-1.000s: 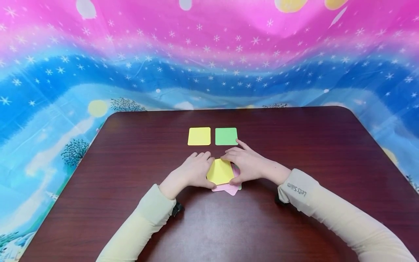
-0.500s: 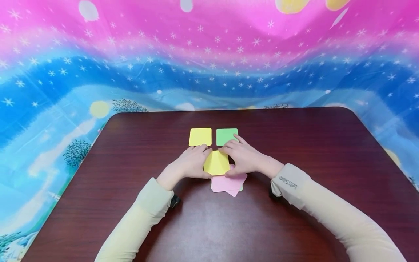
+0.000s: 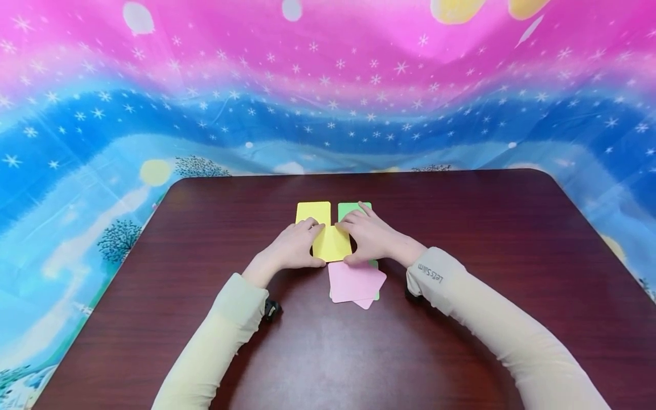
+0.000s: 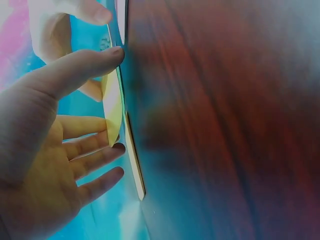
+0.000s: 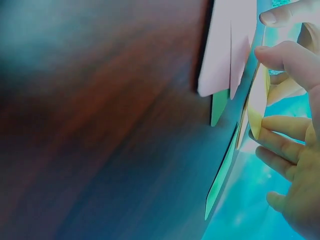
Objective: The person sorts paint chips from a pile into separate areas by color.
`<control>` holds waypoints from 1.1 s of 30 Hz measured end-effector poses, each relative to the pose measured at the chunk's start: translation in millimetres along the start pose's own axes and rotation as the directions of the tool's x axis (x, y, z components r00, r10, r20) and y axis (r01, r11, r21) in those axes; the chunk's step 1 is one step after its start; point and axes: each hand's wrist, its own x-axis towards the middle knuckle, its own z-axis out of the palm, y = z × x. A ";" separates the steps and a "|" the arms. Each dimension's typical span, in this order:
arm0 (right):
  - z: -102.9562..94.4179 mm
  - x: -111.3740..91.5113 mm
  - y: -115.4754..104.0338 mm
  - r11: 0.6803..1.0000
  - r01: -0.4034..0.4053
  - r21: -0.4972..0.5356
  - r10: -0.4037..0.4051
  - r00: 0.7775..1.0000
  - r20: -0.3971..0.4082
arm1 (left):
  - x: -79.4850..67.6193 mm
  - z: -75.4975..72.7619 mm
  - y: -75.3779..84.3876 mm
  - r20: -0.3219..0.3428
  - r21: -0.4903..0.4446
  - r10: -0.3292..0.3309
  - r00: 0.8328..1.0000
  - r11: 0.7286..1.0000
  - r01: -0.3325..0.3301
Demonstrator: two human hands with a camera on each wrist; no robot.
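Observation:
Both hands carry a square yellow card (image 3: 331,245) in the head view, low over the table. My left hand (image 3: 293,245) pinches its left side, thumb at the near corner and fingers at the far one. The right hand (image 3: 372,237) grips the right side the same way. Seen edge-on in the right wrist view, the held card (image 5: 258,102) bows slightly. Just beyond it lie another yellow card (image 3: 312,210), partly covered by the held one and the left fingers, and a green card (image 3: 347,210), partly hidden by the right fingers.
Nearer the body lies a loose pile of pink cards (image 3: 353,283), fanned out, with green corners showing beneath. Everything lies on a dark red-brown wooden table (image 3: 461,228). A pink and blue printed cloth (image 3: 328,102) hangs behind it.
Both hands have moved the yellow card away from the body and slightly left, from over the pink pile to the front of the two far cards. The pink pile is now uncovered.

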 end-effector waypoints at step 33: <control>-3.5 69.7 12.8 0.976 -0.216 0.012 0.213 0.970 0.115 | 38.3 -20.7 -50.4 0.056 -0.055 -0.084 0.995 0.995 0.087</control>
